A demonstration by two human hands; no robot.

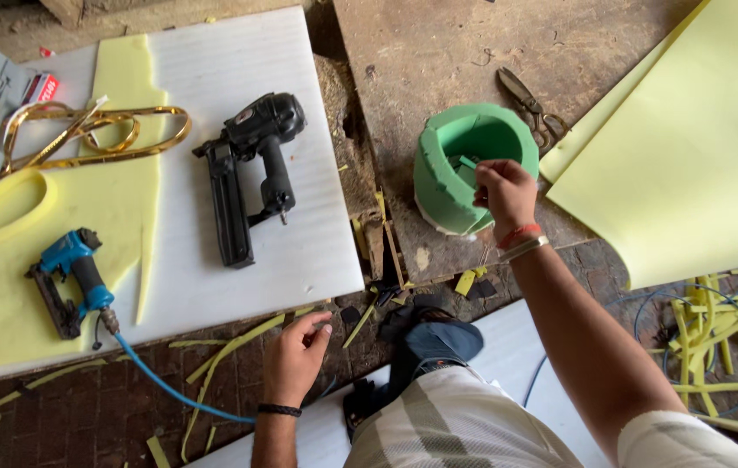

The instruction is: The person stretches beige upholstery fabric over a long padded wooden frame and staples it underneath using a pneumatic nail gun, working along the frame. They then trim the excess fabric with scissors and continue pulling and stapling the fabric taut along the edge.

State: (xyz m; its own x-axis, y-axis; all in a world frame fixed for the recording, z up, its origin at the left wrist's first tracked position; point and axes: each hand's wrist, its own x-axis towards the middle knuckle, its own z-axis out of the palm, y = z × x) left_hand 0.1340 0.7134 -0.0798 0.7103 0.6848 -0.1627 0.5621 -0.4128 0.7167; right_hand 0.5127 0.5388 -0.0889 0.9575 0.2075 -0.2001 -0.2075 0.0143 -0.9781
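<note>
Green foam ring under the right hand's grip

The soft, thick-walled green foam ring (460, 165) stands on the worn wooden board (438, 52); the right hand (504, 192) pinches a small green foam scrap (468, 162) over its rim. Scissors (529, 108) lie just beyond the ring. The left hand (294, 355), half-curled and holding nothing, hovers above the brick floor (83, 416).

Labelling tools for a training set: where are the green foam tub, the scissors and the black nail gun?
green foam tub (438, 173), head view, outer wall.
scissors (527, 104), head view, blades.
black nail gun (252, 160), head view, handle.
</note>
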